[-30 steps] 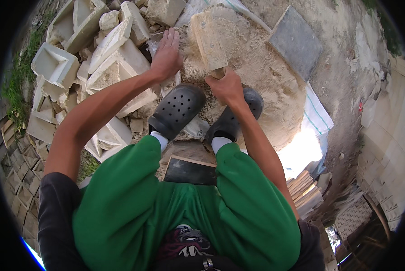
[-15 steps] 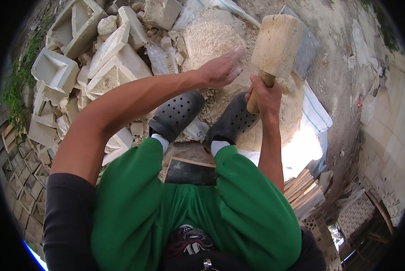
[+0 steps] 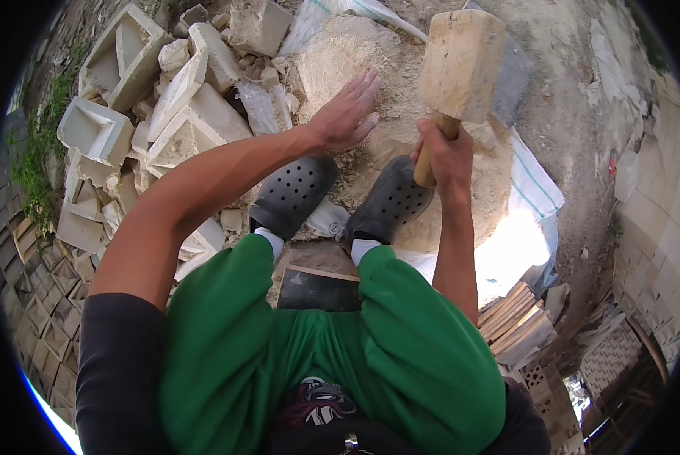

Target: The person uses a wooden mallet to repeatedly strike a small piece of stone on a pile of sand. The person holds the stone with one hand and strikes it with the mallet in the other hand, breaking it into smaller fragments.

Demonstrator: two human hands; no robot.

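My right hand is wrapped round the handle of a wooden mallet, whose blocky head points away from me. The mallet is raised above a flat grey slab or block, which its head partly hides. My left hand hangs over pale crushed rubble, holding nothing, its dusty fingers stretched out. The crumbs and powder lie on a white woven sack with green stripes. Both of my feet, in grey clogs, rest at the near edge of the powder.
Broken whitish plaster moulds and chunks are piled on the left, beside green grass. A bundle of wooden strips lies at the lower right. Stacked pale tiles or blocks line the far right. A dark board sits between my legs.
My left hand has moved left, away from the mallet, and its fingers now point more forward. The mallet has shifted slightly, still in my right hand.
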